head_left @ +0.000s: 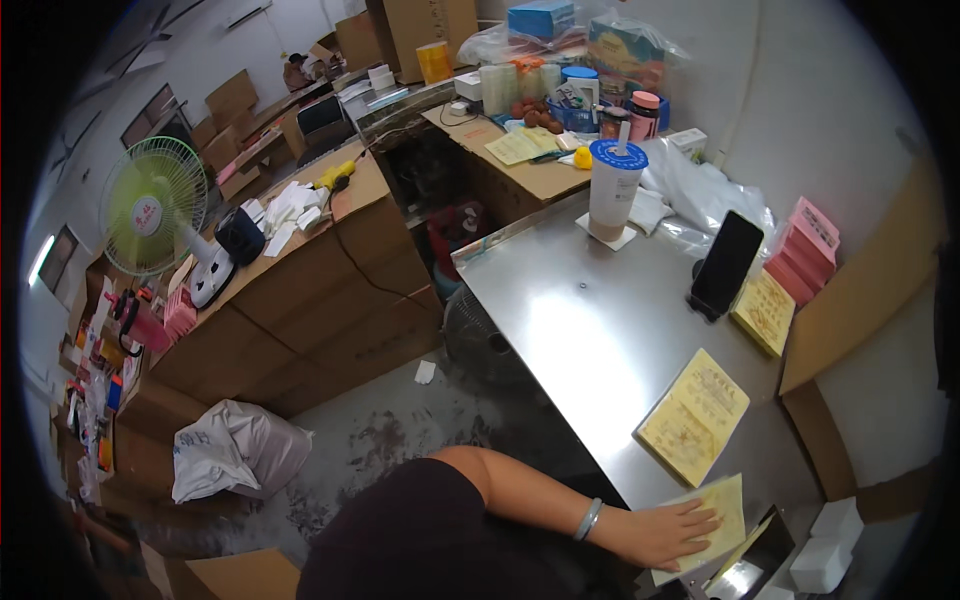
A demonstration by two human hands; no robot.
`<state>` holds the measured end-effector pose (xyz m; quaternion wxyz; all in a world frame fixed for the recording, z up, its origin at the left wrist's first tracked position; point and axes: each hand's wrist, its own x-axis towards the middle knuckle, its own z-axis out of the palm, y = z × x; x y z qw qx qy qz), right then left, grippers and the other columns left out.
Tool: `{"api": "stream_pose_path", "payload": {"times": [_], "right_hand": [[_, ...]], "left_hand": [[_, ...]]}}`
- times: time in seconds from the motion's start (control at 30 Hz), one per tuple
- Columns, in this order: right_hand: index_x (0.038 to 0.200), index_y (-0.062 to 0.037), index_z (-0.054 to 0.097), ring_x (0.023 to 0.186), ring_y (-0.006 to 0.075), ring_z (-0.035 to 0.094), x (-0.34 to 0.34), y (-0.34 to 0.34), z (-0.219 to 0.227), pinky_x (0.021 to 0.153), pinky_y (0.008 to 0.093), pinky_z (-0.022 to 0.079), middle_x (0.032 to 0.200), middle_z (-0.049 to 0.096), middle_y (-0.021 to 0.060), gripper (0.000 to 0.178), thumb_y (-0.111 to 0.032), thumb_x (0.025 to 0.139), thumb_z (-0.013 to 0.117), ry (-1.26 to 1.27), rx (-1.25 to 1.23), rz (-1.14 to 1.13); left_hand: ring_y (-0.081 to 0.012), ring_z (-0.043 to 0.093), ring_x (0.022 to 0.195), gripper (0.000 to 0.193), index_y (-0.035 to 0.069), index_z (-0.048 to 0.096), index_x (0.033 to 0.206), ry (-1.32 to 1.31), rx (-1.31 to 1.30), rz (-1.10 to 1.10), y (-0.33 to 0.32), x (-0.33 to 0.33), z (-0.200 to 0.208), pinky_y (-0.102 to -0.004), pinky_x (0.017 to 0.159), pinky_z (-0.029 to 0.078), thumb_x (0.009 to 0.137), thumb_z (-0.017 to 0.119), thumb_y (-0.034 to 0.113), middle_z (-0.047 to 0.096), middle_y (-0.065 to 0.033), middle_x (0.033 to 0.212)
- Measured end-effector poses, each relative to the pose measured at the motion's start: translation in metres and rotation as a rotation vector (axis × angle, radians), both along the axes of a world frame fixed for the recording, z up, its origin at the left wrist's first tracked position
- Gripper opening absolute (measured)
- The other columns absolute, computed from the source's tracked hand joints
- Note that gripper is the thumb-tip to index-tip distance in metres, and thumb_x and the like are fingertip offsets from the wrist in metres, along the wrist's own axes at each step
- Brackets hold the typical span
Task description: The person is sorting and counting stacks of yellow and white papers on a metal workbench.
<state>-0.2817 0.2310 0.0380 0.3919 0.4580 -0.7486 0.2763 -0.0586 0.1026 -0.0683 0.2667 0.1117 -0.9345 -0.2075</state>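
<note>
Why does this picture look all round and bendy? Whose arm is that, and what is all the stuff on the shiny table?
The picture comes from a small camera worn on a person's head, looking down. Its lens sees very wide, so straight edges bend near the rim. There is no machine here, only a person working with bare hands.

The arm coming up from the bottom is that person's own. It wears a bracelet, and the hand lies flat on a yellow sheet at the near edge of the metal table. It presses the sheet rather than gripping it. I can't tell for sure which hand it is, and the other hand is out of sight.

Also on the table: a yellow booklet, another one beside a propped-up black phone, and a tall drink cup with a blue lid. A green fan stands on cardboard boxes to the left.
</note>
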Motion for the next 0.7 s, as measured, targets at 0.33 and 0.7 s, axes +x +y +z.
{"api": "stream_pose_path", "payload": {"times": [0.33, 0.7], "right_hand": [[0.075, -0.0041, 0.066, 0.074, 0.0365, 0.056, -0.064, 0.029, -0.045, 0.068, 0.0475, 0.045, 0.078, 0.06, 0.0153, 0.029, -0.028, 0.091, 0.065, 0.037, 0.184, -0.215], [0.101, -0.0005, 0.063, 0.081, 0.0401, 0.058, -0.065, 0.024, -0.04, 0.079, 0.0513, 0.047, 0.094, 0.062, 0.0189, 0.022, -0.019, 0.09, 0.059, 0.212, 0.159, 0.083]], "left_hand": [[-0.0459, 0.016, 0.144, 0.058, -0.005, 0.047, 0.132, 0.0, 0.0, 0.048, -0.001, -0.018, 0.01, -0.0561, 0.116, 0.015, 0.084, 0.058, 0.026, 0.027, -0.0328, 0.149], [-0.044, 0.036, 0.131, 0.043, 0.001, 0.061, 0.112, 0.024, -0.106, 0.162, 0.004, -0.04, -0.024, -0.0544, 0.109, 0.025, 0.077, 0.066, 0.025, 0.046, -0.0282, 0.131]]}}
